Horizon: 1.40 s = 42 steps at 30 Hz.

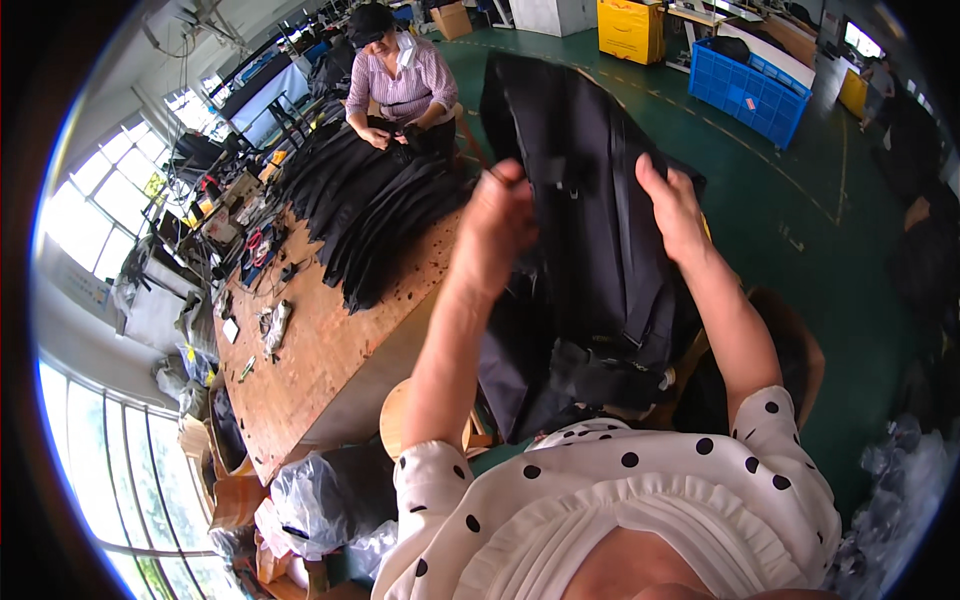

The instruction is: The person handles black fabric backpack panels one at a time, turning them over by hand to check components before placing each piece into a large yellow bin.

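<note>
I hold a large black fabric bag (590,200) up in front of me, above my lap. My left hand (497,228) grips its left side, fingers closed on the cloth near a small dark fitting. My right hand (675,205) pinches the bag's upper right part beside a long strap seam. The bag's lower end with straps and a buckle (600,375) hangs down toward my knees.
A wooden worktable (320,350) lies to my left with a long heap of black bags (375,210) and small tools. Another person (400,85) in a striped shirt works at its far end. Blue crate (750,95) and yellow bin (630,28) stand on the green floor.
</note>
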Available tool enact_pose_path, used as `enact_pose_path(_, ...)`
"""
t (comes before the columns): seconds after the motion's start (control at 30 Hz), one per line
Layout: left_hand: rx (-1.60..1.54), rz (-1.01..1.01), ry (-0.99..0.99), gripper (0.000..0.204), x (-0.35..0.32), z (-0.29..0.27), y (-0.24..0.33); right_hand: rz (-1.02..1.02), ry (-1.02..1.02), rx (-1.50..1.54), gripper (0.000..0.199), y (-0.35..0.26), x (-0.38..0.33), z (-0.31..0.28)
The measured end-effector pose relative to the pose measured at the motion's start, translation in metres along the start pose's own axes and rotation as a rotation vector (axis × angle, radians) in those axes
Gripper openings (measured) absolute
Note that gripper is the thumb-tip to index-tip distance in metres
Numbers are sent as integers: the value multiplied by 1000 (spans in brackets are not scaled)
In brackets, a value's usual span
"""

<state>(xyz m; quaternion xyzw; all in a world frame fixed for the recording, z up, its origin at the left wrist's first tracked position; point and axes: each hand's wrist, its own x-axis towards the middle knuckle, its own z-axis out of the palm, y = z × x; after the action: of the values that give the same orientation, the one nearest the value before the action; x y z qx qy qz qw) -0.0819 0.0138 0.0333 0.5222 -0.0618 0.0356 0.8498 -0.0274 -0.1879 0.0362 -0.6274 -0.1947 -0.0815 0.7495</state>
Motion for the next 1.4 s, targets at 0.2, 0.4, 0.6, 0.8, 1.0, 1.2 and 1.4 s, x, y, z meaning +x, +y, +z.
enact_pose_path(0.2,15,-34,13,34,-27,4,-22,-56,10,-206,43,4,30,0)
enact_pose_path(0.4,-156,-88,-176,35,-14,-17,-36,12,-47,-272,40,44,59,-13)
enact_pose_path(0.6,153,-271,-146,29,-45,-19,-82,-93,48,-213,43,44,76,-17)
enact_pose_path(0.8,-164,-347,-182,10,-56,-19,-79,-36,25,-270,46,49,70,-35)
enact_pose_path(1.0,-240,-432,-216,8,-47,-36,-96,191,-23,-294,53,59,75,-46)
enact_pose_path(1.2,-293,-423,-346,10,-40,-51,-107,195,-88,-311,52,49,79,-36)
enact_pose_path(1.4,-126,-413,-248,19,-36,-44,-112,145,-150,-230,45,39,75,-38)
